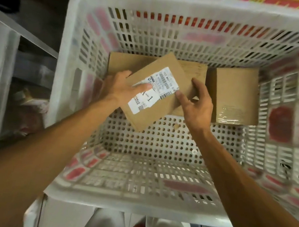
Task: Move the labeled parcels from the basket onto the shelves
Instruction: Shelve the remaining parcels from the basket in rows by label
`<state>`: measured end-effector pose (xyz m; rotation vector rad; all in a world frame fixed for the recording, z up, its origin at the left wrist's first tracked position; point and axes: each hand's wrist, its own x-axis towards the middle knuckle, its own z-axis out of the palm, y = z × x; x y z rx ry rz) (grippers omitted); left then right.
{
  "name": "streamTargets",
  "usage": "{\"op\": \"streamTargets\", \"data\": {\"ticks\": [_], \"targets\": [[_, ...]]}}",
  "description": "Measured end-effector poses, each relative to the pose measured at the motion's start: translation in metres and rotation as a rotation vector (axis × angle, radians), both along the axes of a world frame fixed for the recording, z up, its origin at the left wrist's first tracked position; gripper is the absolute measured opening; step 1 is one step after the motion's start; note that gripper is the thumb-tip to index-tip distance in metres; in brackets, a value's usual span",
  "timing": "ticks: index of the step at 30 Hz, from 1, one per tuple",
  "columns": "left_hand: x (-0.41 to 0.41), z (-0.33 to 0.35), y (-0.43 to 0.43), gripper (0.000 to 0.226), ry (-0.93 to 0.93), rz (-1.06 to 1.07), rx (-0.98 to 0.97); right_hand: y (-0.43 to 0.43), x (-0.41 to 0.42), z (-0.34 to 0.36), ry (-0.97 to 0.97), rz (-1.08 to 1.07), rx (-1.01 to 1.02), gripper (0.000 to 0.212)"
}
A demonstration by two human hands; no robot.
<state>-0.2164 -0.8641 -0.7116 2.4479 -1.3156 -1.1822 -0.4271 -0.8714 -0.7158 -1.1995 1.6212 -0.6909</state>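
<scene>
Mid-pick, nothing shelved that this view could confirm. Left hand [121, 88] gripped the flat cardboard parcel [154, 115] at its left edge, thumb across the white shipping label [155, 88], fingers hidden underneath. Right hand [197, 104] pinched the parcel's right edge, thumb on top near the label corner, other fingers curled over the far edge. The parcel was tilted, raised off the floor of the white plastic basket [68, 51] but inside its walls, not yet over the rim. The label read "A 1" in large print; the rest was too blurred to read. Under and behind it a second flat brown parcel [124, 62] lay against the far wall, and a taped cardboard box [236, 93] sat just beside that on the right; no label showed on either from here. The near half of the basket floor was bare. My read: late in the job, the basket was mostly emptied, with one parcel in hand and two to go. A metal shelf edge [24, 31] showed at left, close to the basket, with something pinkish and bagged [30, 103] below it, too blurred to identify. Next move would be to lift the parcel clear of the rim and swing it left; the "A 1" probably marked the slot.
</scene>
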Motion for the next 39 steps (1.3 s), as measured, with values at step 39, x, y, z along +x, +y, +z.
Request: {"op": "streamTargets", "data": {"ticks": [39], "targets": [[-0.001, 0.123, 0.056, 0.112, 0.611, 0.2, 0.185, 0.079, -0.002, 0.118, -0.401, 0.012, 0.341, 0.037]]}}
